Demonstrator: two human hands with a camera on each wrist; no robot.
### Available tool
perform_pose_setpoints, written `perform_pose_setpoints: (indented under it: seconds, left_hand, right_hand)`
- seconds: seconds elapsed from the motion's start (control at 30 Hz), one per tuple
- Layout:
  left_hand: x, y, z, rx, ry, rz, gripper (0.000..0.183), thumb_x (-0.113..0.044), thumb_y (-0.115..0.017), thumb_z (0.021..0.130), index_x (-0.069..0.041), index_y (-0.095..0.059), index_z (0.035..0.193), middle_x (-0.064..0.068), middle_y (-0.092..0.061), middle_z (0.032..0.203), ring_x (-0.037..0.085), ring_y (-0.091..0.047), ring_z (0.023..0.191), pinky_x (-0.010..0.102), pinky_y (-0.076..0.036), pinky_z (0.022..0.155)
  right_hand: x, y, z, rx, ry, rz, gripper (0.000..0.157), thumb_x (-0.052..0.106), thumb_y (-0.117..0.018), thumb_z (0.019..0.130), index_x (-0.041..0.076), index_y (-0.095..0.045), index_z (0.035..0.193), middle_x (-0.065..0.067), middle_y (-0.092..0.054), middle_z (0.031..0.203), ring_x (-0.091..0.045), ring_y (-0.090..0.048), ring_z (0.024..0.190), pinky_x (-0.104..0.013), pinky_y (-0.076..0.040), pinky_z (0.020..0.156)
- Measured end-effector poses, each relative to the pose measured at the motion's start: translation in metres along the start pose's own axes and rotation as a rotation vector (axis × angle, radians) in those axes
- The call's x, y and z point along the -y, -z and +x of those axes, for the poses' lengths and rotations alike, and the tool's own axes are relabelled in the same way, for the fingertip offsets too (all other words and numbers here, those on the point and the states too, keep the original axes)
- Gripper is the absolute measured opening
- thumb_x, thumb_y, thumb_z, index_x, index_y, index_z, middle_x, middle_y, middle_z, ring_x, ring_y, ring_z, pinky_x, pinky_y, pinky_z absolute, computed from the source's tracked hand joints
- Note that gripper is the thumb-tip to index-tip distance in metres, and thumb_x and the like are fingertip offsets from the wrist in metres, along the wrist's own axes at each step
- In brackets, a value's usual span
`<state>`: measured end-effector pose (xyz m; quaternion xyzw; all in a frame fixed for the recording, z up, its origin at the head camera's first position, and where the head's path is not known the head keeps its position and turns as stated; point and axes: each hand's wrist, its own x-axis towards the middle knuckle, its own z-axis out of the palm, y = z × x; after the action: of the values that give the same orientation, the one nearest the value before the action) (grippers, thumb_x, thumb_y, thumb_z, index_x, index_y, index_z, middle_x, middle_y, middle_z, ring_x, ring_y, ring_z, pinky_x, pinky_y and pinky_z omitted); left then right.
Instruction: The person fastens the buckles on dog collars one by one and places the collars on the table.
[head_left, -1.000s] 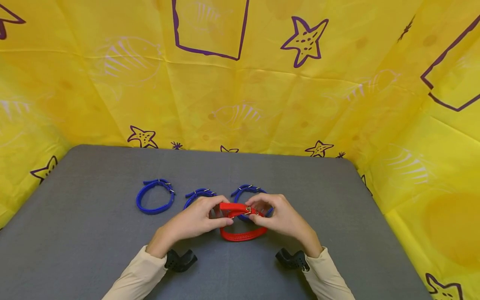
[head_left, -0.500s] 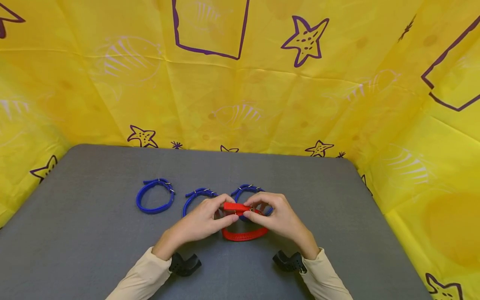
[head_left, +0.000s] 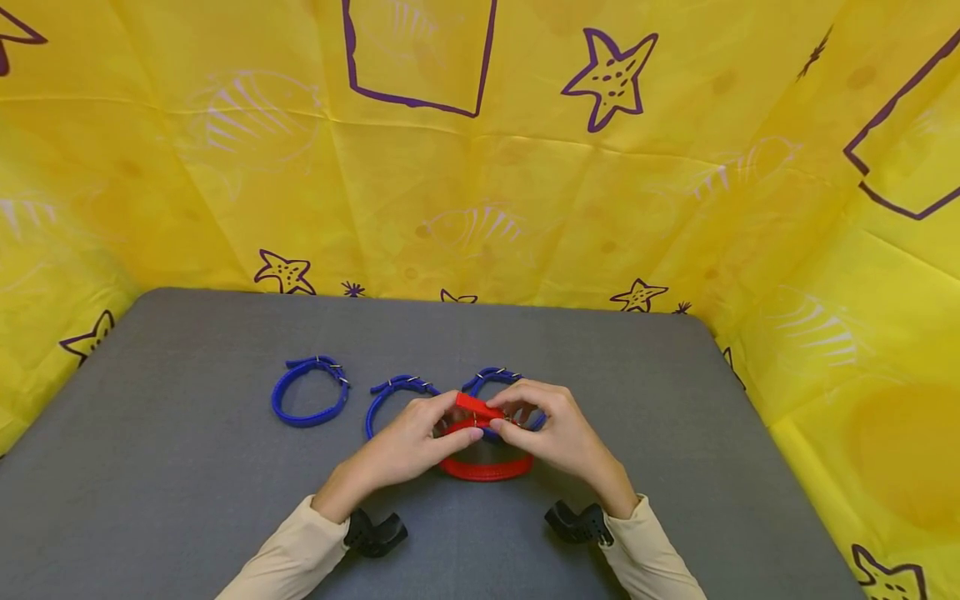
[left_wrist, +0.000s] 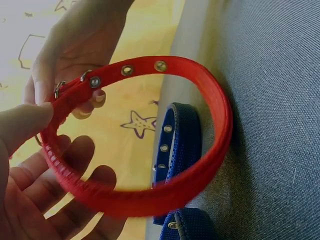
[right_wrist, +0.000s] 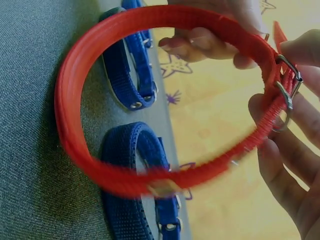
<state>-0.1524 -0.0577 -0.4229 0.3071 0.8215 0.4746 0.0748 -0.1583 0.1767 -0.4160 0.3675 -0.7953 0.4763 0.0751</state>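
Between both hands, a red buckled collar [head_left: 486, 472] is held up over the near middle of the table, its loop hanging toward the person. My left hand [head_left: 408, 440] pinches the strap on the left side with thumb and fingers. Close by on the right, my right hand [head_left: 553, 423] pinches it beside the metal buckle [right_wrist: 296, 75]. The free strap end [head_left: 478, 406] sticks up at a slant between the hands. In the left wrist view, metal eyelets [left_wrist: 127, 70] line the red band.
On the grey table [head_left: 202, 483] lie three blue collars: one at the left [head_left: 282, 402], a middle collar [head_left: 377, 407] partly behind the left hand, and a right collar [head_left: 480, 382] partly behind the right hand. A yellow printed cloth [head_left: 480, 167] surrounds the table's back and sides.
The left hand has shifted slightly right, closer to the right hand. The red strap's free end has gone from nearly level to slanted. The blue collars stay put.
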Motion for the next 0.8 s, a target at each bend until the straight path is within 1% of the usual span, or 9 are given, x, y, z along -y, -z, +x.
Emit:
perform_pose_setpoints:
  seconds: [0.1, 0.27, 0.37, 0.53, 0.6, 0.67, 0.8]
  left_hand:
    - [-0.0006, 0.0, -0.0001, -0.011, -0.011, 0.007, 0.016, -0.033, -0.062, 0.099, -0.018, -0.061, 0.103, -0.009, -0.061, 0.081, 0.004, -0.054, 0.072, 0.022, -0.047, 0.065]
    - [-0.0015, -0.0007, -0.0009, 0.033, -0.024, -0.013, 0.017, -0.031, -0.058, 0.101, -0.016, -0.058, 0.109, -0.008, -0.059, 0.084, 0.005, -0.052, 0.075, 0.022, -0.046, 0.068]
    - [-0.0021, -0.0011, -0.0012, 0.051, -0.024, -0.026, 0.017, -0.031, -0.056, 0.102, -0.017, -0.056, 0.111, -0.009, -0.058, 0.086, 0.005, -0.052, 0.077, 0.022, -0.046, 0.069]
    - [-0.003, -0.001, -0.0017, 0.043, -0.01, -0.016, 0.016, -0.03, -0.055, 0.103, -0.016, -0.055, 0.111, -0.007, -0.058, 0.089, 0.006, -0.052, 0.078, 0.022, -0.044, 0.068]
    - [-0.0033, -0.0008, -0.0017, 0.041, 0.001, -0.012, 0.018, -0.031, -0.054, 0.103, -0.015, -0.055, 0.111, -0.006, -0.058, 0.089, 0.007, -0.052, 0.078, 0.022, -0.043, 0.067]
    - [-0.0039, -0.0003, -0.0019, 0.036, 0.006, -0.009, 0.019, -0.031, -0.054, 0.103, -0.014, -0.055, 0.112, -0.005, -0.059, 0.091, 0.008, -0.052, 0.08, 0.023, -0.044, 0.069]
    - [-0.0056, 0.0012, -0.0026, 0.014, -0.007, -0.008, 0.019, -0.03, -0.055, 0.103, -0.014, -0.055, 0.111, -0.005, -0.058, 0.088, 0.008, -0.051, 0.079, 0.023, -0.043, 0.069]
  right_hand:
    - [-0.0008, 0.0, -0.0001, -0.004, -0.004, 0.0, 0.019, 0.007, -0.075, 0.086, 0.013, -0.072, 0.104, -0.002, -0.071, 0.088, -0.007, -0.063, 0.076, -0.027, -0.056, 0.064]
    - [-0.0005, -0.0009, 0.0001, -0.006, -0.002, 0.001, 0.023, 0.009, -0.077, 0.086, 0.013, -0.072, 0.108, -0.002, -0.071, 0.089, -0.007, -0.062, 0.076, -0.03, -0.056, 0.064]
    - [-0.0002, -0.0013, 0.0008, -0.007, 0.018, -0.004, 0.023, 0.009, -0.077, 0.086, 0.012, -0.073, 0.109, -0.002, -0.073, 0.091, -0.007, -0.062, 0.075, -0.028, -0.055, 0.064]
    - [-0.0014, -0.0012, 0.0015, -0.005, 0.07, -0.018, 0.025, 0.006, -0.075, 0.087, 0.009, -0.074, 0.111, -0.001, -0.072, 0.088, -0.007, -0.062, 0.075, -0.025, -0.054, 0.063]
    - [-0.0018, -0.0008, 0.0013, -0.009, 0.078, -0.02, 0.027, 0.004, -0.075, 0.086, 0.009, -0.074, 0.112, 0.0, -0.071, 0.086, -0.006, -0.061, 0.074, -0.025, -0.054, 0.063]
    - [-0.0019, -0.0002, 0.001, -0.017, 0.085, -0.02, 0.027, 0.003, -0.075, 0.086, 0.009, -0.074, 0.113, 0.0, -0.07, 0.085, -0.005, -0.061, 0.073, -0.024, -0.053, 0.062]
    - [-0.0023, 0.0005, 0.0011, -0.038, 0.097, -0.027, 0.025, 0.0, -0.072, 0.086, 0.009, -0.075, 0.109, 0.001, -0.068, 0.084, -0.005, -0.058, 0.071, -0.025, -0.052, 0.061]
